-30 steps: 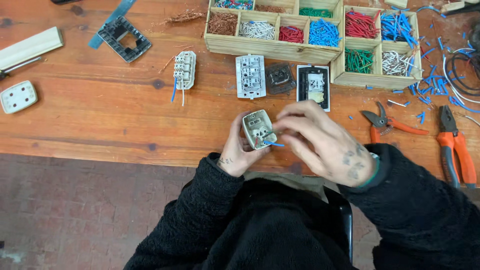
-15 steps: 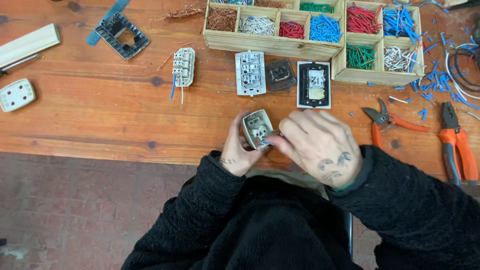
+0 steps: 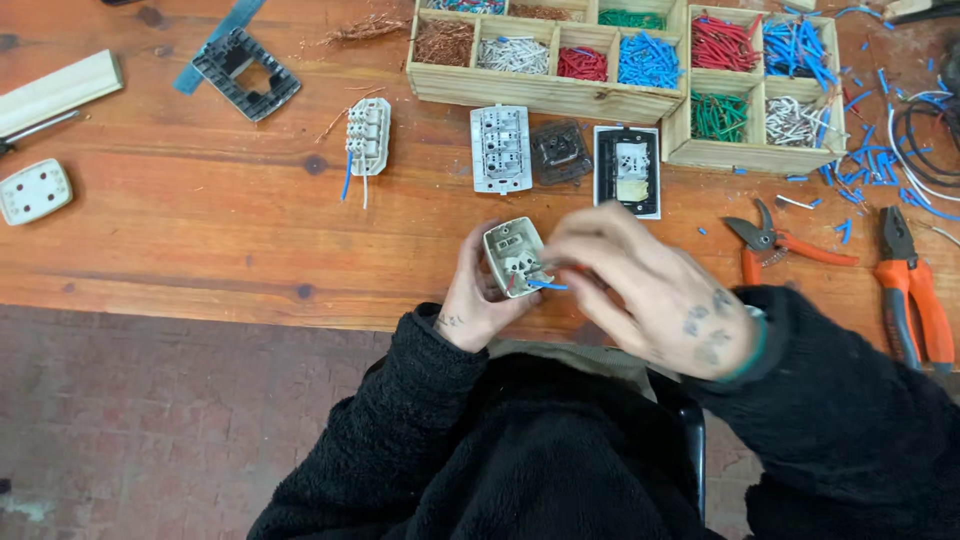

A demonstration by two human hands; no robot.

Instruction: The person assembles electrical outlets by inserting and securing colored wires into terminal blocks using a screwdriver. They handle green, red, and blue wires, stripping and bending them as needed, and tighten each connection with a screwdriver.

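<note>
At the far left of the wooden workbench lies a white socket faceplate, with a pale strip of wood trim above it. Further right sits a dark grey mounting frame, then a white terminal module with short wires trailing from it.

At centre, the left hand is clamped around a small beige switch module, held just above the near edge of the bench with its back towards the camera. Short red and blue wire ends project from its terminals. The right hand is closed in against the module at those wires; its fingertips are blurred, so whether they pinch a wire or merely touch it cannot be told.

Judgement on handling: the module looks light and rigid, a moulded plastic body that grips safely by its side edges. The wire ends appear stiff but bendable and are best taken close to the terminal.

Behind the hands lie a white module, a dark module and a black-framed plate. A compartmented wooden tray holds sorted wire offcuts. To the right are red-handled cutters and orange-handled pliers among scattered blue offcuts.

The bench is varnished and knotted; the floor below is reddish brick paving.
</note>
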